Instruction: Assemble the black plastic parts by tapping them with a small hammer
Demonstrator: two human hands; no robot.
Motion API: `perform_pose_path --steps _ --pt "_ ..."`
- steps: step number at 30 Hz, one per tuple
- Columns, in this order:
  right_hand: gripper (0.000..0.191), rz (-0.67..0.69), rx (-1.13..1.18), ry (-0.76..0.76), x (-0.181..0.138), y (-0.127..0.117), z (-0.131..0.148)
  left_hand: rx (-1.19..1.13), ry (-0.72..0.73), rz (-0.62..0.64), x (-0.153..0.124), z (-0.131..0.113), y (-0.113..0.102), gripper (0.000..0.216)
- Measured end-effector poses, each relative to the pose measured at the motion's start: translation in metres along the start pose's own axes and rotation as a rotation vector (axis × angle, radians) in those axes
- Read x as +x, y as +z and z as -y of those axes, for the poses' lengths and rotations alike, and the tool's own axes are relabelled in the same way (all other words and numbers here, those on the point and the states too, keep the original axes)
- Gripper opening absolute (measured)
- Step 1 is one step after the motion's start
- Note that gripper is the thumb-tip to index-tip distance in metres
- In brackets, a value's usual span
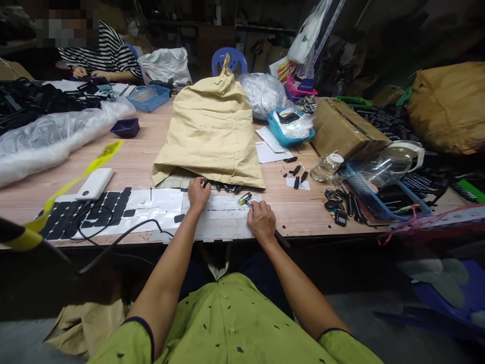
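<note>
My right hand (262, 220) is wrapped round the handle of a small hammer (245, 198) with a shiny head and yellowish face, held over a pale flat sheet (223, 220) at the table's front edge. At the open mouth of a big tan sack (212, 131), my left hand (199, 193) pinches a small black piece (205, 183); its exact kind is too small to tell. Several more small black pieces (227, 188) lie along the sack's mouth. To the left of my left hand, a white sheet (162, 205) carries rows of black stickers (109, 207).
A white power bank (95, 183) with a black cable rests on the left. On the right are a glass jar (327, 167), a blue basket (382, 197) and a cardboard box (344, 126). A co-worker in a striped top (113, 53) sits at the far left.
</note>
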State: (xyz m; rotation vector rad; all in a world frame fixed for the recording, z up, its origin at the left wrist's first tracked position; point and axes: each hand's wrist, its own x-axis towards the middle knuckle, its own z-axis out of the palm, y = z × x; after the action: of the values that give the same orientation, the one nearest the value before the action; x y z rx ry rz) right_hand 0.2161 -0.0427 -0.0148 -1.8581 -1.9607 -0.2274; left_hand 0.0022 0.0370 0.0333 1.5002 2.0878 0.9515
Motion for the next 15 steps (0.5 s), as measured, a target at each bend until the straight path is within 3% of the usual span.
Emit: perform_pose_path --steps 3,7,12,15 --pt "0.018 -0.006 -0.001 -0.003 0.000 0.001 0.001 0.132 -0.064 0.007 0.023 -0.004 0.010 0.021" --pt "0.018 -0.006 -0.012 -0.003 0.001 0.000 0.003 0.192 -0.091 0.068 0.023 0.001 0.003 0.019" --pt "0.018 0.006 -0.005 0.007 0.001 0.000 0.004 0.161 0.047 0.054 -0.016 0.029 -0.019 0.019" --pt "0.019 0.020 0.006 0.016 0.001 0.000 0.003 0.058 0.242 0.193 -0.048 0.040 -0.021 0.019"
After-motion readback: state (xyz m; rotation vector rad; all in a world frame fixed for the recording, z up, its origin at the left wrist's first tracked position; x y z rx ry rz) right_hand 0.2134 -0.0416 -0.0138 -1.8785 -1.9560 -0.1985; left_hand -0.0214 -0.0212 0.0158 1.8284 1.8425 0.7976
